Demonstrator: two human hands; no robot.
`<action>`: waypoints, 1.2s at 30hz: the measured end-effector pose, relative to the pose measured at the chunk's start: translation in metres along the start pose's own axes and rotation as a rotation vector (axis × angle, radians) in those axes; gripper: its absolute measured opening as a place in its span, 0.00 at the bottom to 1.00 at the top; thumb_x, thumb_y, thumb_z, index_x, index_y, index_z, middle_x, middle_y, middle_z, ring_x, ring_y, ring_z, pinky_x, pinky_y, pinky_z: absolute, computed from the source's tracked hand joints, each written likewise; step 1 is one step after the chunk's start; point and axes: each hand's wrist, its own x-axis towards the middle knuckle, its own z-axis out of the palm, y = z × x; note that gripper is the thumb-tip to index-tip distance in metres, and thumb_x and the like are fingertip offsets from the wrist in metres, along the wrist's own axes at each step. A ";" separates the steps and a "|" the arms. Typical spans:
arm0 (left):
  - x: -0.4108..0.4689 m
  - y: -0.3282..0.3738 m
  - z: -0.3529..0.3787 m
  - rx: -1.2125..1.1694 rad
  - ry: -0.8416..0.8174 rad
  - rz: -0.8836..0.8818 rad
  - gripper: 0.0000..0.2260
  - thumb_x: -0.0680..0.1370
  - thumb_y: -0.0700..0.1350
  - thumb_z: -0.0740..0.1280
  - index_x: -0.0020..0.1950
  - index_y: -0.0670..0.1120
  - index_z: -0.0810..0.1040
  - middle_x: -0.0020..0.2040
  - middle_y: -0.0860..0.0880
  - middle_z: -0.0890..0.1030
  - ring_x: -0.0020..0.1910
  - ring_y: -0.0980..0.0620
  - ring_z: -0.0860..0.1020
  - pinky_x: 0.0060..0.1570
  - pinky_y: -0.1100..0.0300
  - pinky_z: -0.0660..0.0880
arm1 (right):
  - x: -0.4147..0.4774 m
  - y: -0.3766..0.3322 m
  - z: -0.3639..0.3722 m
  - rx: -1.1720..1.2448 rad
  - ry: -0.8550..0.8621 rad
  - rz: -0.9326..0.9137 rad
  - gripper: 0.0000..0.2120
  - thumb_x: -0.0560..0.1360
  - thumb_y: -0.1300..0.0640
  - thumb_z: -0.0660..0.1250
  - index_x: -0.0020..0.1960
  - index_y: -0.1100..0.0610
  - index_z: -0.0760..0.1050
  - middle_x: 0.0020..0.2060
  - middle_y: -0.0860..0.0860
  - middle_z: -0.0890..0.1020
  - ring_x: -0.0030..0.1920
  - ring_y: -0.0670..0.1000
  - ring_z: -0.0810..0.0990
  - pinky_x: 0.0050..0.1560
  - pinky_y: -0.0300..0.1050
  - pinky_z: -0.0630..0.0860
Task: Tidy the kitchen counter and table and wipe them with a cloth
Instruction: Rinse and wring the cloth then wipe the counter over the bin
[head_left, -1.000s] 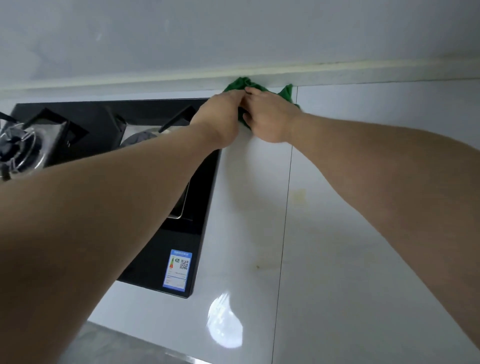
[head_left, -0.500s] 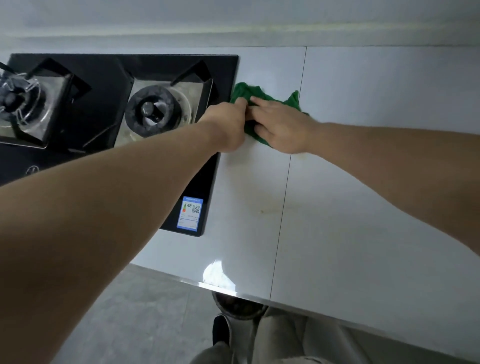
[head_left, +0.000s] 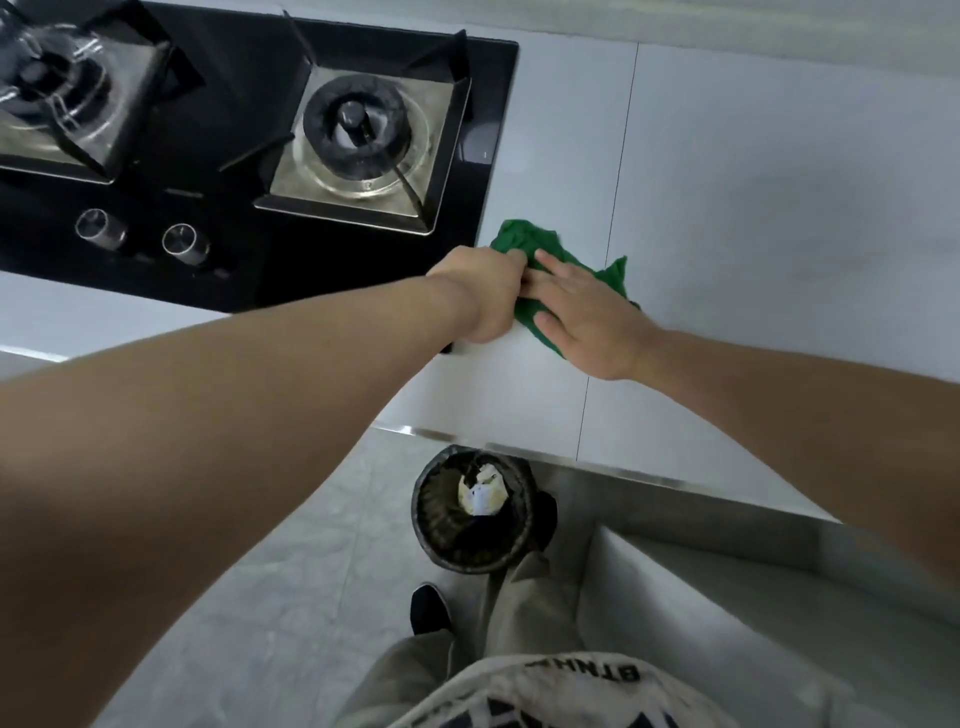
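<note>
The green crumpled cloth (head_left: 524, 239) lies on the white glossy tabletop (head_left: 753, 208), just right of the front right corner of the black glass gas hob (head_left: 234, 260). It does not touch the hob glass as far as I can see. Both hands are on it.

The left hand (head_left: 488, 291) reaches in over the hob's front right corner w/ the wrist bent. Its fingers are curled down into the cloth's side nearest the hob, so the grip is clenched on the fabric. The fingertips themselves are hidden under the hand. The right hand (head_left: 587, 317) is on the cloth's side away from the hob. It lies flat w/ fingers straight and a little spread, so the grip is released and only presses the cloth down on the tabletop. The 2 hands touch each other above the cloth. One pointed corner of the cloth sticks out beyond the right hand, farther from the hob.

On the hob are 2 burners: the right round black burner (head_left: 358, 124) in its steel tray and the left burner (head_left: 47, 88), partly cut by the picture edge. At the hob's front edge stand 2 silver metal knobs (head_left: 98, 228) (head_left: 182, 241), side by side.

On the grey tiled floor (head_left: 285, 545), nearer to the person than the hob's front right corner, stands a round black waste bin (head_left: 472, 514). Inside is a crumpled white-yellow paper (head_left: 480, 493). Close to the bin is one black shoe (head_left: 428, 608) of the person.
</note>
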 end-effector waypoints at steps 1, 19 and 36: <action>-0.011 -0.002 0.007 -0.028 0.000 -0.001 0.18 0.75 0.40 0.60 0.65 0.45 0.69 0.47 0.45 0.75 0.43 0.44 0.73 0.40 0.54 0.71 | -0.006 -0.009 0.006 -0.010 -0.003 0.013 0.22 0.83 0.56 0.56 0.77 0.54 0.64 0.78 0.47 0.62 0.81 0.53 0.49 0.79 0.48 0.49; -0.118 -0.005 0.075 0.004 0.033 0.128 0.15 0.75 0.39 0.63 0.62 0.44 0.70 0.40 0.48 0.71 0.40 0.48 0.73 0.39 0.55 0.72 | -0.066 -0.146 0.041 0.264 -0.047 0.443 0.31 0.76 0.71 0.56 0.75 0.50 0.68 0.78 0.53 0.62 0.80 0.49 0.51 0.71 0.45 0.63; -0.198 -0.028 0.111 -0.451 -0.006 0.055 0.24 0.74 0.36 0.61 0.67 0.55 0.77 0.59 0.52 0.81 0.57 0.49 0.78 0.54 0.56 0.77 | -0.097 -0.217 0.079 0.424 0.031 0.475 0.27 0.73 0.75 0.55 0.64 0.55 0.79 0.69 0.52 0.76 0.75 0.49 0.66 0.74 0.39 0.59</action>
